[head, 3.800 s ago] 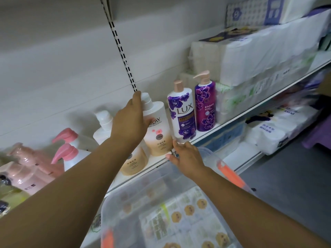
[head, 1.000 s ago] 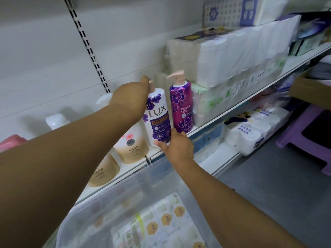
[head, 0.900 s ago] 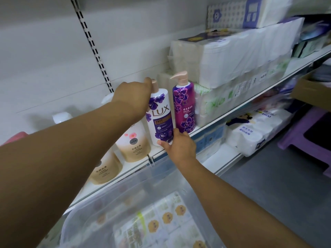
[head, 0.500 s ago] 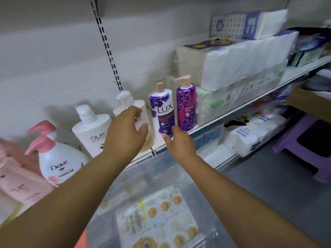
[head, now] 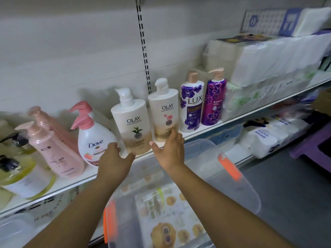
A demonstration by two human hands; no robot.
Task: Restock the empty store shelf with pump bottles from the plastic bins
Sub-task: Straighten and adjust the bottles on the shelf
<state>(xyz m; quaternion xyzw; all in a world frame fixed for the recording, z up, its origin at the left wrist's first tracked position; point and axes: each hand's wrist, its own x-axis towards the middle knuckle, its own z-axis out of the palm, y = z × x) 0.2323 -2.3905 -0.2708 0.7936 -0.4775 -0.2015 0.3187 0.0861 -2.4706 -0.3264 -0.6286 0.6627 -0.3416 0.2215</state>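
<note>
Pump bottles stand in a row on the white shelf (head: 75, 181): a pink bottle (head: 53, 151), a Dove bottle (head: 93, 140), two Olay bottles (head: 133, 122) (head: 164, 111), a white Lux bottle (head: 191, 104) and a purple Lux bottle (head: 214, 101). My left hand (head: 113, 161) hovers with spread fingers at the shelf edge, between the Dove and the left Olay bottle. To the right of that Olay's base, my right hand (head: 170, 151) is open and empty, fingertips near the right Olay's foot. Neither hand holds a bottle.
A clear plastic bin (head: 206, 185) with orange latches sits below my arms, holding no bottles. Tissue packs (head: 268, 56) are stacked on the shelf at right, more paper packs (head: 268, 140) on the lower shelf. Yellow bottles (head: 21, 176) stand far left. A purple stool (head: 313, 147) is at right.
Both hands have let go of the Lux bottle and drawn back leftward to the Olay bottles. The view has swung left, showing the whole row.
</note>
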